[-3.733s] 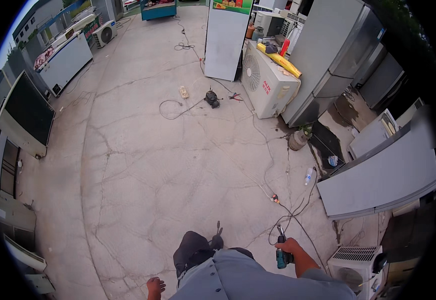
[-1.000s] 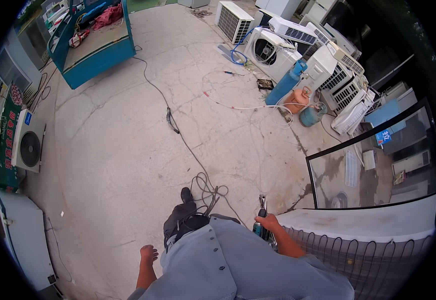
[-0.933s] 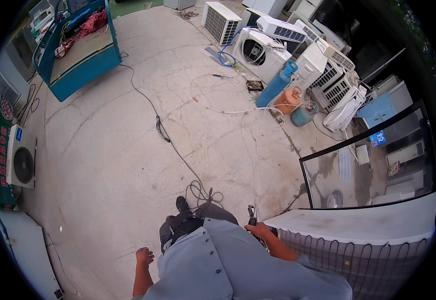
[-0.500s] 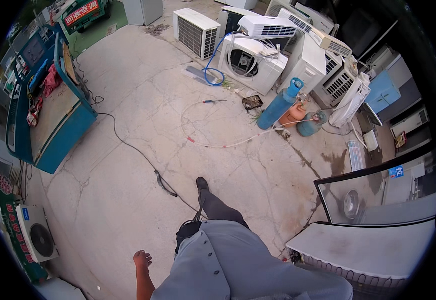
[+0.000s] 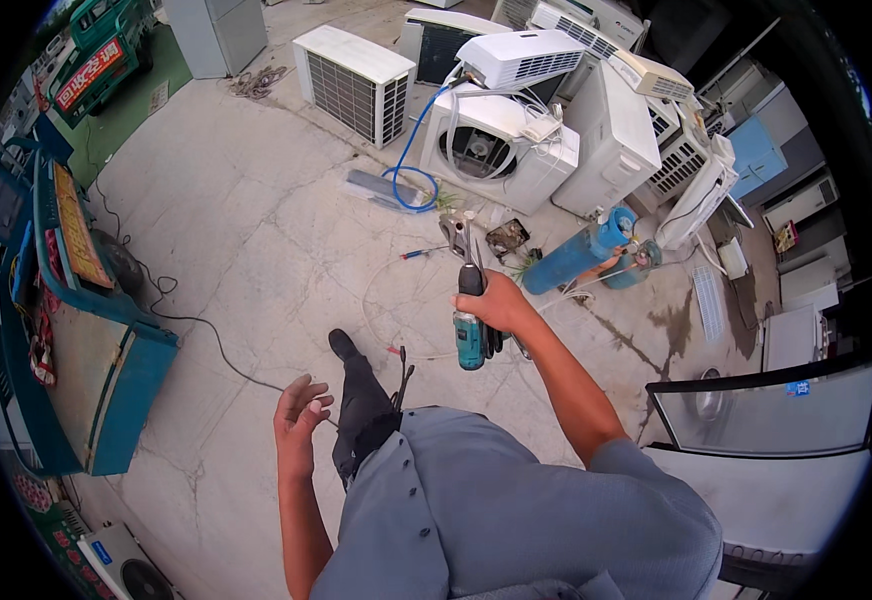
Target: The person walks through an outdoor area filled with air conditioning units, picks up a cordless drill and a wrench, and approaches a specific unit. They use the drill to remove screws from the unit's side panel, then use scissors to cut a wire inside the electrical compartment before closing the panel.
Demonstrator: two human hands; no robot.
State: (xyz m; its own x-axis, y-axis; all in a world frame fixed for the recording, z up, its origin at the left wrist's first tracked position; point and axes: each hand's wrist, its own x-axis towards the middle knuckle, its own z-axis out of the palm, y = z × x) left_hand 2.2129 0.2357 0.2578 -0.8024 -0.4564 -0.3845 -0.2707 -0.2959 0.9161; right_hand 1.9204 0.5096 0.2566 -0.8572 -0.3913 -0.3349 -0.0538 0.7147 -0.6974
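My right hand is raised in front of my body, wrapped round a teal and black cordless drill, with metal tool parts sticking up above the grip; I cannot make out each piece. My left hand is raised at my left side, fingers apart and slightly bent, holding nothing. Beyond the drill lie a thin hose with a blue-handled torch on the concrete and a blue gas cylinder, beside smaller tanks.
White air-conditioner units are piled ahead and right. A teal cargo cart stands at left, a green vehicle farther back. A black cable crosses the floor. Appliances and a glass-topped panel line the right side.
I have walked forward toward the piled units, and the cart now sits closer on my left. Both hands have risen; the right one, with the drill, has come back into view before me.
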